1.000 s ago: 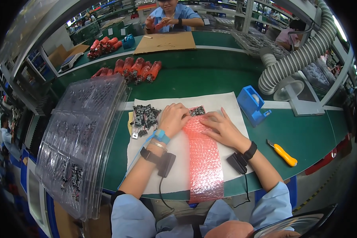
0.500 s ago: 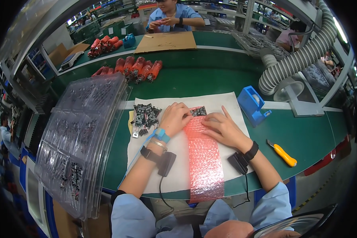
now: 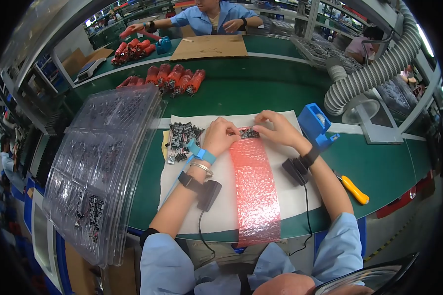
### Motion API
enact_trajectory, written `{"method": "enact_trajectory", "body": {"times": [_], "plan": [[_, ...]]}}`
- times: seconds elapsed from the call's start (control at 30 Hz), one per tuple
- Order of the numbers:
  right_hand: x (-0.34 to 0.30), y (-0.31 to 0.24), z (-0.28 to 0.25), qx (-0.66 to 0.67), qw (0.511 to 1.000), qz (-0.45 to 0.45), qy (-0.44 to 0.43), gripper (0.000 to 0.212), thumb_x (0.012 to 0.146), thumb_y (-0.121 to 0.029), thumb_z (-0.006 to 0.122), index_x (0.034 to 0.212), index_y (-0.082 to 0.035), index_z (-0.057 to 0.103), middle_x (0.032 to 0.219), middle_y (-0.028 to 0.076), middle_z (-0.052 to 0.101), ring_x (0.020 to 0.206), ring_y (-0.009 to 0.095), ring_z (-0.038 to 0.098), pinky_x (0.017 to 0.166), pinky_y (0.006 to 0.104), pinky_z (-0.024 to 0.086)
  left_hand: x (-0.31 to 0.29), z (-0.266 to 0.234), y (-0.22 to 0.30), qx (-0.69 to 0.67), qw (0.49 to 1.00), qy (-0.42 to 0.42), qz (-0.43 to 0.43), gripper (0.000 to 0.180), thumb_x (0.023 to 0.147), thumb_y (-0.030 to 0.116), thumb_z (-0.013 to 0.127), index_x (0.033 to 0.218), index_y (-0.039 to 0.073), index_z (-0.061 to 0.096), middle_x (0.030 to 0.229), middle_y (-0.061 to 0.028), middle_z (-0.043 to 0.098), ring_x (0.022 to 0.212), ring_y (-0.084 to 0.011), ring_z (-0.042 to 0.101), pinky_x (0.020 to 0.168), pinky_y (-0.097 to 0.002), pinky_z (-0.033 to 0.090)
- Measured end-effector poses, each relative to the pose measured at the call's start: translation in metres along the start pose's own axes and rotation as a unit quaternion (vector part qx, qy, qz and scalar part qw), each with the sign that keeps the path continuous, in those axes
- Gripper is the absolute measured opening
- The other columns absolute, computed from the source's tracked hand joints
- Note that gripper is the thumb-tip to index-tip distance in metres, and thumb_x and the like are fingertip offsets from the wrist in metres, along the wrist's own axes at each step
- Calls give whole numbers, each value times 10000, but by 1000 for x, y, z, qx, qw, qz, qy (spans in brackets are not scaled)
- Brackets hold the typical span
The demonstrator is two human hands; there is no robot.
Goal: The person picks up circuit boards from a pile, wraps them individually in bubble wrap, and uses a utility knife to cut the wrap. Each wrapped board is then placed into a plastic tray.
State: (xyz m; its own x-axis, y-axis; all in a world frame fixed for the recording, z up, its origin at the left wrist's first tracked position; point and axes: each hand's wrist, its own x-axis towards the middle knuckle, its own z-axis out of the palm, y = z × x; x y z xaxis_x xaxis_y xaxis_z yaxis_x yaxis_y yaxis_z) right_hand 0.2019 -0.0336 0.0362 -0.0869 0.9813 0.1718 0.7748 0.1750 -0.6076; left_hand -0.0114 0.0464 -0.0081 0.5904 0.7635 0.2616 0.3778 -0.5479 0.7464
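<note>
A strip of pink bubble wrap (image 3: 257, 191) runs from the table's front edge to a small row of circuit boards (image 3: 249, 133) lying at its far end. My left hand (image 3: 220, 137) pinches the left end of that row, its fingertips close together at the wrap's edge. At the other end my right hand (image 3: 280, 130) has its thumb and curled fingers against the boards. The fingertips partly cover the boards and the wrap's far edge. Beside my left hand lies a loose pile of circuit boards (image 3: 182, 137) on the white sheet (image 3: 206, 216).
Stacked clear plastic trays (image 3: 96, 172) stand at left. A blue tape dispenser (image 3: 316, 125) and a yellow-handled cutter (image 3: 354, 190) lie at right. Red-wrapped bundles (image 3: 174, 76) sit farther back, near a ribbed duct (image 3: 374, 73). A co-worker (image 3: 214, 19) sits opposite.
My right hand has moved up from the wrap to the right end of the boards. My left hand stays near their left end. The co-worker now reaches toward the bundles on the left.
</note>
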Motion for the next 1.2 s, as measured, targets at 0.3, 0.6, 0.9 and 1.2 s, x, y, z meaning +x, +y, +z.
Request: {"method": "enact_trajectory", "body": {"times": [0.3, 0.6, 0.9, 1.2], "plan": [[21, 29, 9, 104, 992, -42, -61, 405, 800, -132, 738, 1162, 5, 618, 1107, 139, 659, 1005, 224, 631, 949, 311, 474, 24, -6, -6, 52, 993, -54, -96, 372, 621, 236, 847, 901, 43, 697, 899, -132, 664, 880, -295, 620, 794, -378, 499], [39, 21, -7, 183, 957, 112, -198, 416, 801, -128, 746, 1174, 5, 619, 1008, 39, 644, 919, 111, 590, 872, 244, 459, 46, -14, -1, 174, 957, -186, -136, 496, 612, 318, 877, 930, 5, 659, 886, -122, 680, 786, -218, 651, 685, -306, 517], [51, 17, -8, 96, 959, 111, -241, 376, 776, -127, 763, 1104, 13, 642, 942, 36, 655, 868, 104, 592, 827, 227, 465, 49, -20, 6, 124, 949, -228, -178, 440, 628, 294, 879, 876, 20, 639, 790, -66, 644, 706, -163, 600, 609, -279, 466], [41, 24, -5, 97, 970, 49, -217, 252, 794, -157, 755, 996, -23, 688, 909, 28, 667, 862, 107, 589, 839, 245, 463, 35, -20, -5, 34, 981, -174, -78, 344, 672, 175, 861, 837, 34, 593, 738, -29, 605, 662, -117, 554, 589, -255, 442]]}}
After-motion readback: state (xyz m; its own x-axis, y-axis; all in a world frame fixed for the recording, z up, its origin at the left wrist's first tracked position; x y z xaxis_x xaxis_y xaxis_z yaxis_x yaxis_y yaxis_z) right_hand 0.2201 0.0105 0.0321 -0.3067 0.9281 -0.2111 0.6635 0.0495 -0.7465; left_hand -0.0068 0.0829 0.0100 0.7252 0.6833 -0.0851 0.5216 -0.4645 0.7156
